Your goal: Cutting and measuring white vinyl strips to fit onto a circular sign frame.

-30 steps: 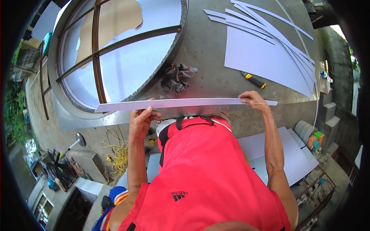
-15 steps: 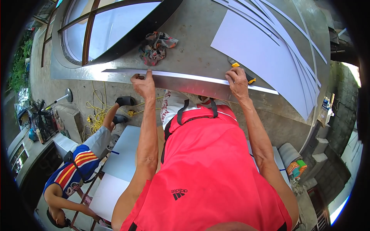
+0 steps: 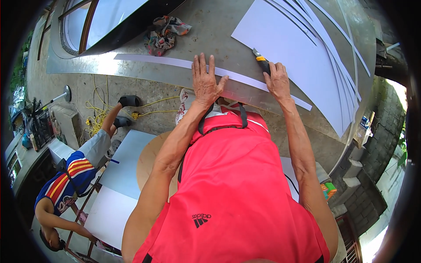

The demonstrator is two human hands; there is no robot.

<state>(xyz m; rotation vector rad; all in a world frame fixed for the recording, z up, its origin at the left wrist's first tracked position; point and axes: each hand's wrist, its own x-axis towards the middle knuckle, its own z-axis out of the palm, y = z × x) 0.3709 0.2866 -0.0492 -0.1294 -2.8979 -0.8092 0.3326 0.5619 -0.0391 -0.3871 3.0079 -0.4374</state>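
Left hand (image 3: 205, 83) pressed flat, fingers spread, on long white strip (image 3: 210, 72) on grey bench (image 3: 210, 39); right hand (image 3: 277, 81) gripped utility knife (image 3: 262, 63) at strip edge.

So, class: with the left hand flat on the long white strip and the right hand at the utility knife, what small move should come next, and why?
Probably closing the right hand around the utility knife. It lies on the grey table under those fingertips, while the left hand already presses the white strip flat.
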